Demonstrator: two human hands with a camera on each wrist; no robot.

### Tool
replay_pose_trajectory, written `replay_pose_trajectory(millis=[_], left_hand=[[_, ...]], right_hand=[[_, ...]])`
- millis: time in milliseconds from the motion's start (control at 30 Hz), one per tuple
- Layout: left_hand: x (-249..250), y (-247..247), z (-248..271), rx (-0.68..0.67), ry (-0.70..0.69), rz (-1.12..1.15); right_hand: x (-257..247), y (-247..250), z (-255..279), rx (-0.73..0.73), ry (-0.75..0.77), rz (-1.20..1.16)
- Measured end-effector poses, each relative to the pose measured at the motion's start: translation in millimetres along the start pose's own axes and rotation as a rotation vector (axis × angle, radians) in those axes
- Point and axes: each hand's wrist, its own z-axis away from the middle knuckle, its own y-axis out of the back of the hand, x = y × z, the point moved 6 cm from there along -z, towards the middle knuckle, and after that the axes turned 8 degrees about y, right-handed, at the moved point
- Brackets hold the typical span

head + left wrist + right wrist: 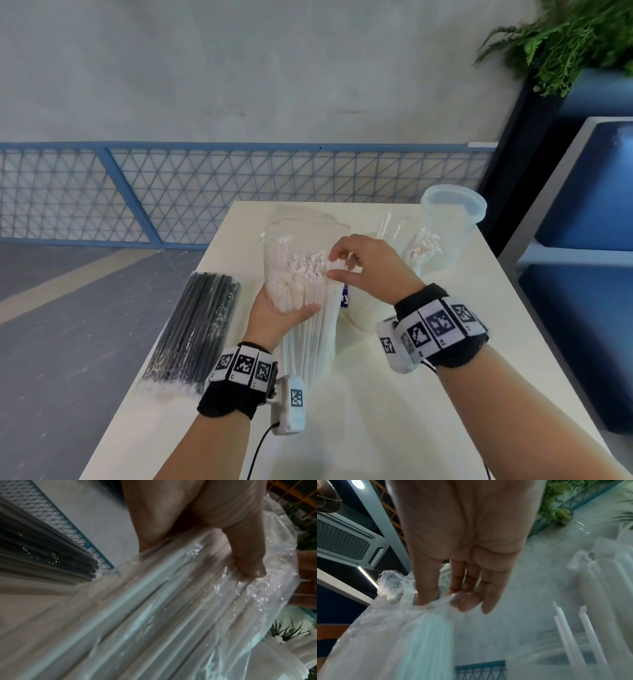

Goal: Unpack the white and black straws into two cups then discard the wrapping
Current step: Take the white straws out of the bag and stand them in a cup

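While the left hand grips the middle of an open clear bag of white straws, fingers and thumb curled round it, the right hand reaches in at the bag's mouth and pinches the tops of a few straws between thumb and fingertips. The bag stands tilted near the middle of the white worktop, its lower end toward the near edge and its open mouth toward the far edge. From the right wrist view the thumb and fingers close on crinkled plastic and straw ends.

A sealed pack of black straws lies flat along the worktop's left edge, just beside the left wrist and apart from the white bag.

Near the far right corner stands a clear plastic cup. Next to it, closer to the middle, another clear cup holds a few white straws standing upright; its outline is hard to make out. A further bunch of white straws leans against the corner cup.

Both wrists wear black bands with square printed markers.
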Motion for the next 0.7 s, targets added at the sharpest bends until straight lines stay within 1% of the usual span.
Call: replay_pose_trajectory(millis=[67,133,200,300,367,500,533,600,700], left_hand=[[0.0,-0.2,0.0,0.003,-0.003,0.005],[-0.8,-0.2,-0.1,0.010,-0.009,0.015],[-1.5,-1.2,-0.4,0.013,-0.017,0.006],[-2.2,-2.2,-0.8,0.034,-0.020,-0.007],[-1.9,-2.1,-1.0,0.045,-0.027,-0.005],[-3.4,-2.5,-1.0,0.031,-0.033,0.023],[-4.2,-3.1,-1.4,0.024,-0.026,0.034],[-6.3,-4.3,-1.8,0.004,-0.015,0.073],[-6.3,-5.7,-1.5,-0.018,-0.021,0.127]], right_hand=[[-0.8,3.5,1.3,0.053,0.019,-0.082],[1.2,4.1,3.9,0.071,-0.035,-0.147],[2.8,3.2,5.9,0.063,-0.082,-0.122],[2.9,1.1,7.2,0.013,-0.089,-0.031],[4.2,-1.1,8.5,-0.023,-0.098,-0.032],[6.5,-10.8,13.1,-0.112,-0.184,-0.001],[7.4,-13.1,14.2,-0.102,-0.208,0.016],[6.9,-15.7,15.1,-0.023,-0.230,-0.004],[3.5,-17.6,17.0,0.108,-0.240,-0.134]])
